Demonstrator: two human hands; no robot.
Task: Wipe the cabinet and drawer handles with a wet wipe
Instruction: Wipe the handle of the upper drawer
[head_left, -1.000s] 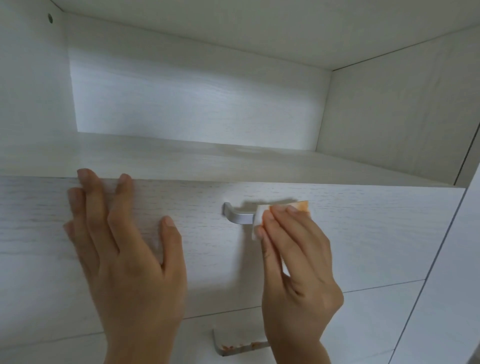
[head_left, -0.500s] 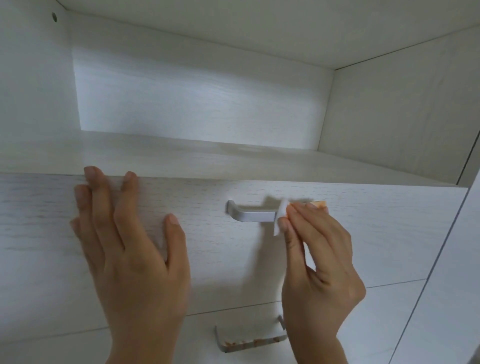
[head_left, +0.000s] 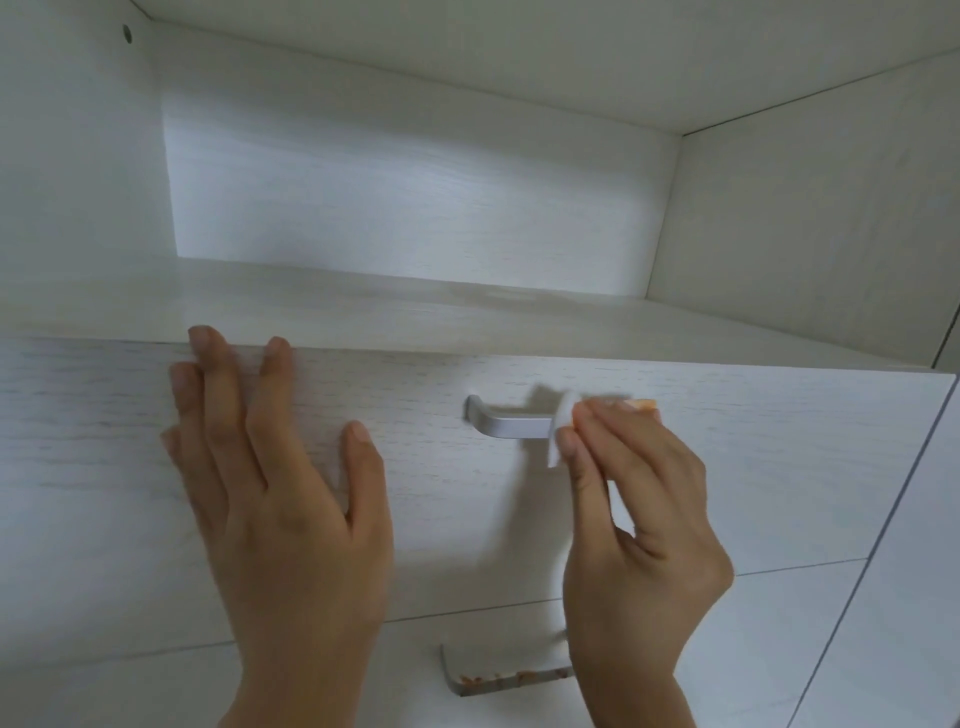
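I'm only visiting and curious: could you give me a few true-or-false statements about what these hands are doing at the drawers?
1. The left hand lies flat on the white wood-grain drawer front. True.
2. The right hand pinches a white wet wipe at the left end of the brushed silver bar handle. False: at its right end.
3. The lower silver handle carries orange-brown specks. True.
4. The left hand grips the lower silver handle. False: it touches no handle.

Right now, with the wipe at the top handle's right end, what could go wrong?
The right hand only pinches the wet wipe, so it may slip off the upper handle. If the left hand lifts off the drawer front, the drawer might shift. The lower handle shows orange specks; a used wipe could smear them.
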